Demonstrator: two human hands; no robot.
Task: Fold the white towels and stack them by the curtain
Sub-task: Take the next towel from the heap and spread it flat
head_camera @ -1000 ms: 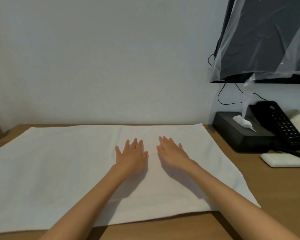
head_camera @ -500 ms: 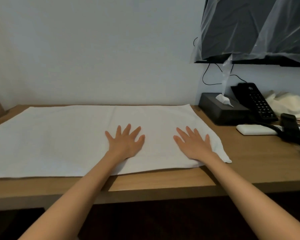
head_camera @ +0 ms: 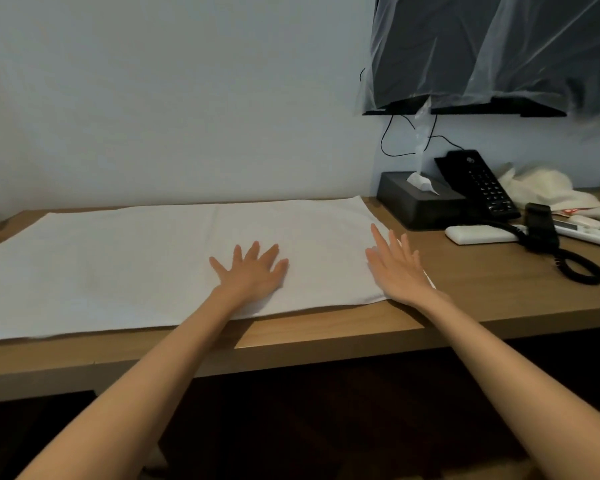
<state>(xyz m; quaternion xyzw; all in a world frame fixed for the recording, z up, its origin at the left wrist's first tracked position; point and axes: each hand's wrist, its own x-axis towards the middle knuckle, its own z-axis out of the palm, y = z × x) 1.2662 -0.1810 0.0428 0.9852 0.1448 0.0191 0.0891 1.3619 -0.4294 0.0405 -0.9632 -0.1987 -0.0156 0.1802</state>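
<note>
A large white towel (head_camera: pixel 125 265) lies spread flat across the wooden desk (head_camera: pixel 482 299), reaching from the left edge of view to just short of the tissue box. My left hand (head_camera: pixel 253 271) presses flat on the towel near its front edge, fingers spread. My right hand (head_camera: pixel 397 268) rests flat at the towel's right edge, fingers straight and pointing away from me. Neither hand holds anything. No curtain is in view.
To the right stand a black tissue box (head_camera: pixel 420 202), a black desk phone (head_camera: pixel 478 183) with its coiled cord (head_camera: pixel 582 271), a white remote-like bar (head_camera: pixel 478 234) and crumpled white cloth (head_camera: pixel 541 188). A plastic-wrapped screen (head_camera: pixel 492 53) hangs above. The wall is close behind.
My right hand has slid rightward from the towel's middle to its right edge. The left hand stayed near the centre. The view has pulled back, showing the desk's front edge.
</note>
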